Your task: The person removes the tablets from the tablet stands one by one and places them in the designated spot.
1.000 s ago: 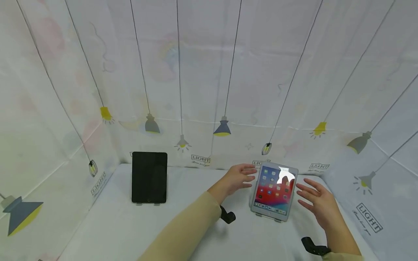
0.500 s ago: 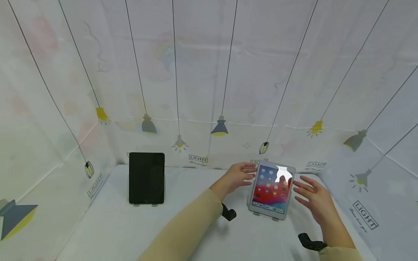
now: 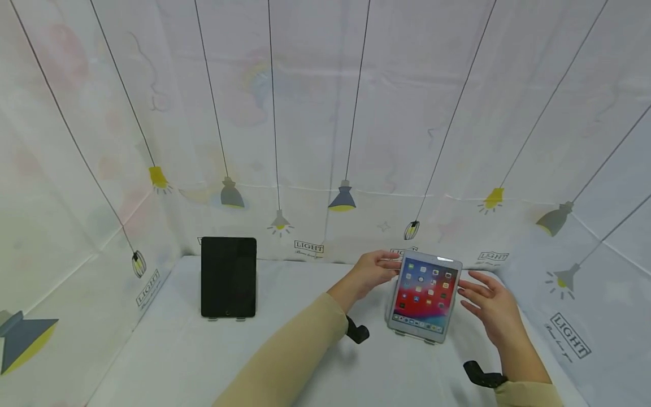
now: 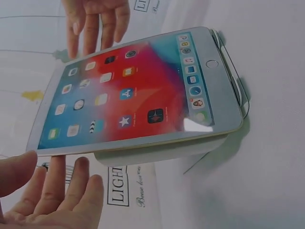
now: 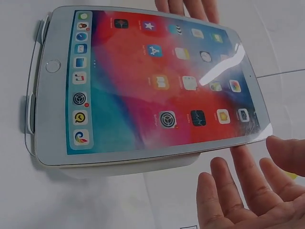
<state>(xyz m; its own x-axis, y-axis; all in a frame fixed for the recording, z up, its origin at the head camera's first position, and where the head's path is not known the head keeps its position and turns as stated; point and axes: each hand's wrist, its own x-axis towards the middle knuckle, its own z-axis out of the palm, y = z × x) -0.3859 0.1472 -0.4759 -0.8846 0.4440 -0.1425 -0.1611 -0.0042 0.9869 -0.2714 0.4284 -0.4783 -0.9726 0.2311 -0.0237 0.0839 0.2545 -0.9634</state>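
Observation:
A white tablet with a lit screen of app icons leans back on a low stand, right of centre. My left hand is at its upper left edge. In the left wrist view, the thumb meets the corner and the index finger runs behind the edge. My right hand holds the upper right edge likewise, with the thumb at the corner and a finger behind. The remaining fingers of both hands spread out loosely. Fingertips behind the tablet are hidden.
A black tablet with a dark screen stands at the left on a similar support. Both tablets are on a white-covered table. A fabric backdrop printed with hanging lamps rises behind and at the sides.
Both hands have closed in slightly on the white tablet's edges. Its tilt has altered a little: the bright glare has slid from the upper screen to the top bezel.

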